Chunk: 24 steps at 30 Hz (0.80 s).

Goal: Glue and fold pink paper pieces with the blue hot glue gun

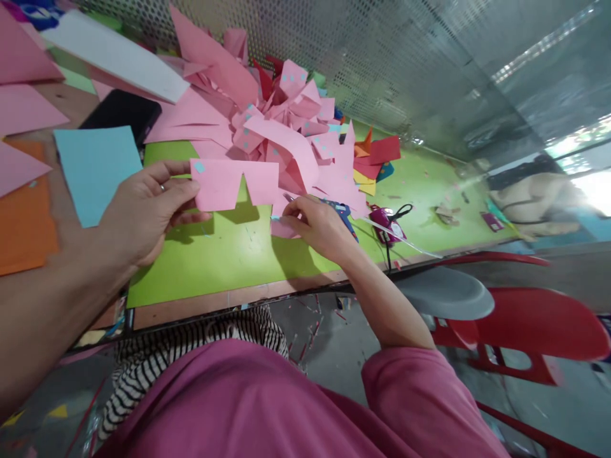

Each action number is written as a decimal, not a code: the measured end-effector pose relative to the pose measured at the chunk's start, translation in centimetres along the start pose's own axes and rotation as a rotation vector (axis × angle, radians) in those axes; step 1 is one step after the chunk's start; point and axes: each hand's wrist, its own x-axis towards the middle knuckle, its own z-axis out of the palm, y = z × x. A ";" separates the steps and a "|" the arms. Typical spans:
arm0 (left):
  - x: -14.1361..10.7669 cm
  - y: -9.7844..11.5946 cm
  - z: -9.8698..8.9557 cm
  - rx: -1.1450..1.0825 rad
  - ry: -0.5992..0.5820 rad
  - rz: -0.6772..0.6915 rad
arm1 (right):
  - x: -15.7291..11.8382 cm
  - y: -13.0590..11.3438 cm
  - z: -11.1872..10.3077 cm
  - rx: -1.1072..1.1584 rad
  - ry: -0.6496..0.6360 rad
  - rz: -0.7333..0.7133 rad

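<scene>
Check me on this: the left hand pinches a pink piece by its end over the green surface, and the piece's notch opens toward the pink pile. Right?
Not quite: the notch in the pink piece opens away from the pink pile, as the head view shows. The left hand does pinch it by its end over the green surface.

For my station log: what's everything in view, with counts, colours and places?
Notched strip: one, pink, centre
Paper pile: many, mostly pink, behind
Sheet: one, light blue, left
Long sheet: one, white, upper left
Flat object: one, black, upper left
Table surface: one, green, beneath
Corded object: one, magenta, right
Seats: several, grey and red, right
Top: one, magenta, below
Left hand: one, pinching strip
Right hand: one, right of strip
</scene>
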 end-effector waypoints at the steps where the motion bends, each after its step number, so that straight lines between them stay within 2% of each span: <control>1: -0.1 0.0 0.2 0.000 -0.002 -0.009 | -0.2 -0.6 -0.2 0.031 0.061 -0.064; 5: -0.4 0.1 0.6 -0.003 -0.018 -0.035 | -0.4 -4.1 -0.1 0.056 0.294 -0.345; 7: -0.5 -0.1 0.6 0.001 -0.033 -0.035 | 0.2 -5.8 0.5 0.019 0.319 -0.399; 10: -0.5 -0.2 0.3 -0.003 -0.086 -0.015 | 1.5 -7.1 1.7 -0.038 0.288 -0.424; 15: -0.5 -0.2 0.2 -0.015 -0.121 0.002 | 2.6 -7.1 2.7 -0.091 0.266 -0.445; 24: -0.6 -0.1 0.3 -0.041 -0.133 -0.014 | 1.4 -6.1 2.8 -0.060 0.379 -0.531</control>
